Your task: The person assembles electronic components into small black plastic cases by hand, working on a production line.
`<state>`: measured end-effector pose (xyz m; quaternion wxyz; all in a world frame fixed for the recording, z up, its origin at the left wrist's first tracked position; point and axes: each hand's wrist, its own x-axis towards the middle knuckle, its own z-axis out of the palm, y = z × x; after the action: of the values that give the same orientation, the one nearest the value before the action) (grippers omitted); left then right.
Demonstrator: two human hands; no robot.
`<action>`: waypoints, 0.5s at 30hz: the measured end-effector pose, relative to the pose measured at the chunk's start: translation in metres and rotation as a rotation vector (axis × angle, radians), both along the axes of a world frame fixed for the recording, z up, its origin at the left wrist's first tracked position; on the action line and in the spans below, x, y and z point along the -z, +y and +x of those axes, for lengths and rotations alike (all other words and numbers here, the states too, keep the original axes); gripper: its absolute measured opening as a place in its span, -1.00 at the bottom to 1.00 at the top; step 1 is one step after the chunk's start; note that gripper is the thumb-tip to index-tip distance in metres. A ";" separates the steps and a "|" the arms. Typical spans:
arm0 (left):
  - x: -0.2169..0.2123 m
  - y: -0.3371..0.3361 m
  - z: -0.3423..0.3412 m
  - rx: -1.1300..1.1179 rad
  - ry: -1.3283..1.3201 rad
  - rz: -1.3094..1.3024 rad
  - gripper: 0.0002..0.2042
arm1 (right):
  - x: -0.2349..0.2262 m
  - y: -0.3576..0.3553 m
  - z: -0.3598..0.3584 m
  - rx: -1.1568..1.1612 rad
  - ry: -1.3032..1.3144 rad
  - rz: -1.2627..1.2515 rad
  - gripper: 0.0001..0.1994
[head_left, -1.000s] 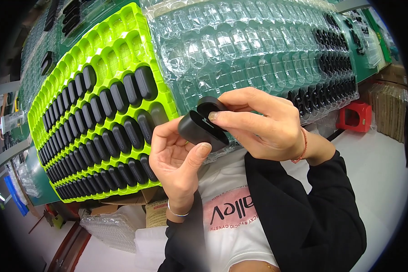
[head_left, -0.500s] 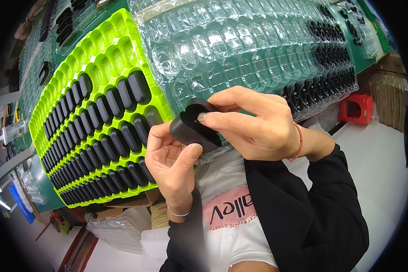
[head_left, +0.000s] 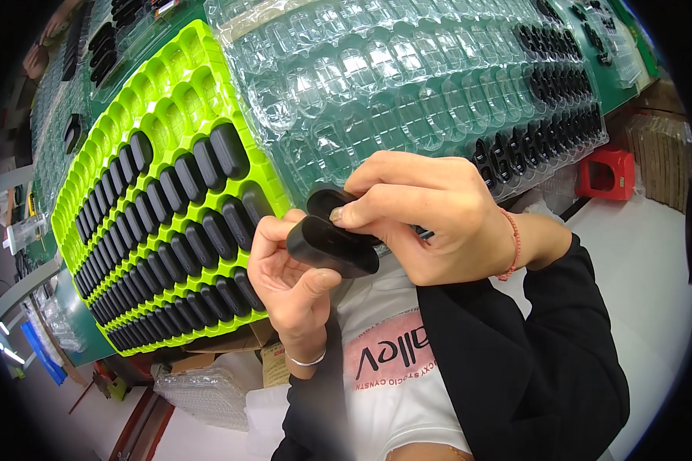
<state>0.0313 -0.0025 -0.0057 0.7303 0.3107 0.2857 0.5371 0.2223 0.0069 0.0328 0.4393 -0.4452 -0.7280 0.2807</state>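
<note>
Beside the part-filled green tray (head_left: 168, 123), an opened case (head_left: 334, 247) is gripped by the left hand (head_left: 291, 283), its lid (head_left: 325, 200) pinched by the right hand (head_left: 446, 219), its handling seemingly unfinished, while black pieces (head_left: 230, 152) are already seated in rows.

Left hand (head_left: 291, 284) is held palm partly up, fingers curled, thumb (head_left: 317, 283) laid opposite in a grip. Right hand (head_left: 446, 219) is set just beside it, back up, fingertips (head_left: 337, 214) pinched. Right elbow (head_left: 607, 403) is sharply bent.
</note>
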 end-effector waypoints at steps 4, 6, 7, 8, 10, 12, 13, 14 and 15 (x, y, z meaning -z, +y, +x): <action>-0.004 0.002 0.002 0.018 -0.021 -0.096 -0.60 | 0.002 0.007 0.001 -0.007 0.041 -0.027 -0.89; -0.006 0.001 0.004 -0.002 0.001 -0.089 -0.61 | 0.003 0.013 0.001 -0.041 0.119 -0.050 -0.89; -0.007 0.001 0.007 -0.040 0.047 -0.040 -0.61 | 0.003 0.015 0.000 -0.047 0.117 -0.044 -0.89; -0.007 0.000 0.008 -0.079 0.092 0.008 -0.61 | 0.005 0.015 -0.002 -0.023 0.093 0.001 -0.88; -0.008 -0.002 0.010 -0.105 0.106 0.042 -0.60 | 0.006 0.017 -0.006 -0.009 0.069 0.060 -0.86; -0.007 -0.001 0.012 -0.123 0.111 0.029 -0.59 | 0.005 0.020 -0.008 0.007 -0.030 0.075 -0.82; -0.008 -0.002 0.013 -0.136 0.072 -0.013 -0.59 | 0.004 0.018 -0.010 -0.011 -0.059 0.059 -0.80; -0.003 -0.001 0.012 -0.099 0.044 0.018 -0.58 | 0.007 0.019 -0.008 -0.031 -0.069 0.041 -0.78; -0.003 -0.001 0.010 -0.092 0.039 -0.002 -0.59 | 0.007 0.023 -0.006 -0.069 -0.041 0.032 -0.75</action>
<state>0.0413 -0.0033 -0.0026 0.6993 0.3070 0.3145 0.5637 0.2159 0.0298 0.0255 0.4215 -0.4182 -0.7563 0.2748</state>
